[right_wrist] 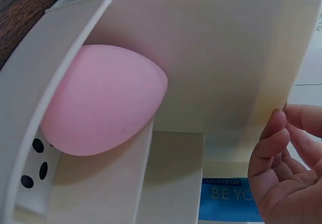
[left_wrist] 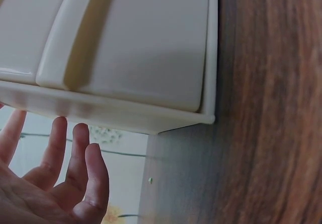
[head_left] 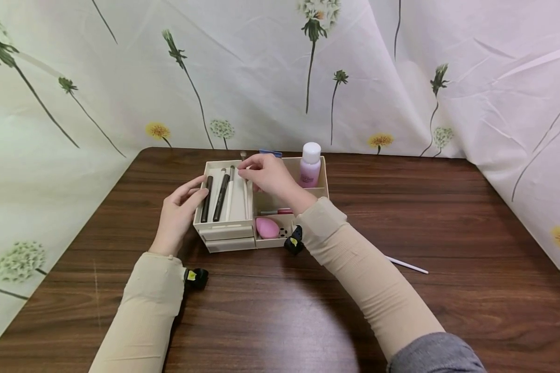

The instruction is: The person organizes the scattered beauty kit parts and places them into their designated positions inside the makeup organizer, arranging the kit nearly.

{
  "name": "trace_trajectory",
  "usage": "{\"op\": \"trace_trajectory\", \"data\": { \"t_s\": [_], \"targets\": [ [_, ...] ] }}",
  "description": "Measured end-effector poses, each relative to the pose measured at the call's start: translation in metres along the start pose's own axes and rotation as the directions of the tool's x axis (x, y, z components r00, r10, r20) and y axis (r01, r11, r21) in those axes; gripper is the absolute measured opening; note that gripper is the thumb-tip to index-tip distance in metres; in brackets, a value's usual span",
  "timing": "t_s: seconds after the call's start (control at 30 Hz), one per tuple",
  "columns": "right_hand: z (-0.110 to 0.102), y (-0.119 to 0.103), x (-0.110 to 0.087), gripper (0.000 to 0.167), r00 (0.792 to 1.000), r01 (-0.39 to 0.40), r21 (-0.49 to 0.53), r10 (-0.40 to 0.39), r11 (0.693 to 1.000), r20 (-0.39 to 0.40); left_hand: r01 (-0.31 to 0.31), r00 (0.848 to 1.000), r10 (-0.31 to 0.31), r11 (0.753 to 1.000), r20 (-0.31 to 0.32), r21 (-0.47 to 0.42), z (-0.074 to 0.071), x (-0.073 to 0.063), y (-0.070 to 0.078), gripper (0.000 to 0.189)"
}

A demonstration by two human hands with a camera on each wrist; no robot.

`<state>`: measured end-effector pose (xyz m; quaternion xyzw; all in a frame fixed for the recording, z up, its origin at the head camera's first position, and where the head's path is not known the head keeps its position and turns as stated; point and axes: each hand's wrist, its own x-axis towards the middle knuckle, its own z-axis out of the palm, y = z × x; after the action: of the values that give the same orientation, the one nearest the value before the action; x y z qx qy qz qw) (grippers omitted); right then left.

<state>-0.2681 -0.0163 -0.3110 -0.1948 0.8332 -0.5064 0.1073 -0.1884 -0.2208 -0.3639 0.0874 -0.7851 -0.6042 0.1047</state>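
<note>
A cream makeup organizer point(head_left: 228, 231) stands on the table, its top-left tray holding dark pens point(head_left: 221, 198) and slim brushes point(head_left: 229, 199) side by side. My left hand point(head_left: 176, 215) holds the organizer's left wall, thumb over the rim by a black pen point(head_left: 207, 199); in the left wrist view its fingers point(left_wrist: 59, 143) lie along the outside. At the tray's far right, my right hand point(head_left: 271, 178) pinches a slim makeup brush point(head_left: 243, 155) whose tip shows above the fingers. The right wrist view hides that brush behind the tray wall, with the curled fingers point(right_wrist: 274, 146) beside it.
A pink sponge point(head_left: 267, 228) sits in the organizer's front-right compartment. Behind stands a white-capped bottle point(head_left: 310, 168) of lilac liquid, and a blue package point(right_wrist: 229, 204) lies further left. A white stick point(head_left: 408, 265) lies on the table at right. A flowered cloth point(head_left: 261, 67) hangs behind.
</note>
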Motion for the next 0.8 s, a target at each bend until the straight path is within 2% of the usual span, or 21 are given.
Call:
{"op": "trace_trajectory", "data": {
  "t_s": [0.17,0.53,0.8],
  "targets": [
    [0.0004,-0.0012,0.0005,0.022,1.0,0.001,-0.06,-0.001,0.998,-0.003,-0.004,1.0,0.004,1.0,0.0,0.007,-0.0001,0.0003,0.0,0.048],
    [0.0006,-0.0006,-0.0023,0.022,1.0,0.005,-0.05,-0.004,0.999,0.015,-0.01,1.0,0.01,1.0,-0.003,0.005,-0.0004,0.0006,-0.0009,0.048],
    [0.0054,0.0005,-0.0018,0.024,0.999,0.045,-0.141,-0.04,0.989,0.033,-0.01,1.0,0.01,1.0,-0.006,-0.007,-0.0001,0.0013,-0.0016,0.047]
  ]
}}
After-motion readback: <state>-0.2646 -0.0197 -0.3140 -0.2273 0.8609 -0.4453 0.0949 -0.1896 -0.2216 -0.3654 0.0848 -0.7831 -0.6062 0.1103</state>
